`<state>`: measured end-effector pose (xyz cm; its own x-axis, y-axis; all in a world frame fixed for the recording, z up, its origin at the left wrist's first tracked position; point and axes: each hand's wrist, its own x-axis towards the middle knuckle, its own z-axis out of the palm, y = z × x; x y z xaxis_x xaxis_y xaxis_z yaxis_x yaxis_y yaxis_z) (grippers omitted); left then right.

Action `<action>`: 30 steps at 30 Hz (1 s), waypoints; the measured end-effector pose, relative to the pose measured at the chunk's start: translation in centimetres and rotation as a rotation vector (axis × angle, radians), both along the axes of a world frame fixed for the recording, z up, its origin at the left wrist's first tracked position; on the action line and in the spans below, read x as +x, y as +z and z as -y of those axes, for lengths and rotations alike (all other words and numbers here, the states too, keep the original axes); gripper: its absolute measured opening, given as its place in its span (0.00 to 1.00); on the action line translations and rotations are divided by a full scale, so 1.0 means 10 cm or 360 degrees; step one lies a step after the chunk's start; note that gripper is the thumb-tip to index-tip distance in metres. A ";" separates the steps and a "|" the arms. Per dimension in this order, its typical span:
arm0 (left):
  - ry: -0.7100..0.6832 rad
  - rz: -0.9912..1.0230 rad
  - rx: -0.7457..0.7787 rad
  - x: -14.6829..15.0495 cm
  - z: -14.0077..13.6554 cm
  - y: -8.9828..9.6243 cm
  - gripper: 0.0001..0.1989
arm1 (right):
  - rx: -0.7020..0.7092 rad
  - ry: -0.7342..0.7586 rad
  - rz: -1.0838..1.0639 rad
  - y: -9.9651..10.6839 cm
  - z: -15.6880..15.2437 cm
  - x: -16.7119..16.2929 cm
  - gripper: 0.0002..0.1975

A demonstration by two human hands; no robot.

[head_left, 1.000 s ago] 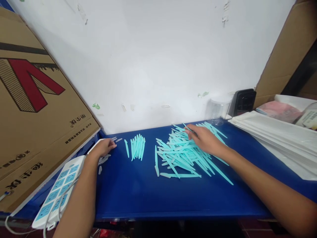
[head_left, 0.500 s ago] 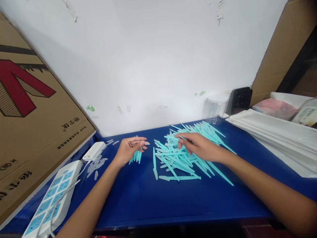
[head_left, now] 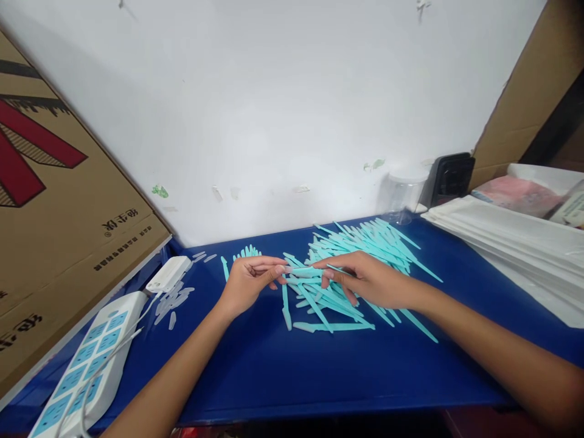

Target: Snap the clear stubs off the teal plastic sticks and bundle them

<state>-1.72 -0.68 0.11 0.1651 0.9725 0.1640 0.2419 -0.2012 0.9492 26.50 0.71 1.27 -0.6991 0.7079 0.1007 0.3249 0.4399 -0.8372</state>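
My left hand [head_left: 250,281] pinches a small translucent blade cap [head_left: 288,269] between thumb and fingers. My right hand [head_left: 367,278] grips a teal eyebrow razor [head_left: 303,272], its blade end pointing left at the cap. Cap and razor tip meet between the two hands; how far the cap covers the blade cannot be made out. Beneath and behind my right hand spreads a pile of teal eyebrow razors [head_left: 376,243]. Several more razors [head_left: 247,250] lie in a row behind my left hand, partly hidden by it. Loose translucent caps [head_left: 172,302] are scattered at the left.
A white power strip [head_left: 109,359] with cables and a white adapter [head_left: 168,274] lie on the blue table [head_left: 319,377] at left. A large cardboard box [head_left: 68,231] leans there. At right are a clear jar [head_left: 404,194], a black object [head_left: 451,176] and stacked white sheets [head_left: 511,249].
My left hand has moved right with the cap, uncovering more of the row of razors behind it. The razor in my right hand now meets the cap. The view has shifted slightly.
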 end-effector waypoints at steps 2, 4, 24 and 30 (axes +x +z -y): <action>-0.0015 0.0019 -0.0024 0.02 0.01 0.00 0.17 | 0.0003 -0.0002 0.0012 0.01 0.01 0.00 0.23; -0.0012 0.0031 -0.0030 0.02 0.01 -0.01 0.17 | 0.0000 -0.0007 0.0013 0.01 0.01 0.00 0.22; -0.0108 0.0138 -0.0086 0.14 0.06 -0.16 0.16 | 0.0095 0.0026 -0.0008 -0.08 0.07 -0.10 0.20; -0.0117 0.0057 -0.0036 0.21 0.10 -0.17 0.16 | 0.0229 0.0053 0.0048 -0.12 0.08 -0.13 0.21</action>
<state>0.39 -1.71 -1.64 0.2305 0.9615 0.1494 0.1930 -0.1957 0.9615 25.25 -0.11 0.06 -0.7260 0.6642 0.1781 0.3322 0.5655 -0.7549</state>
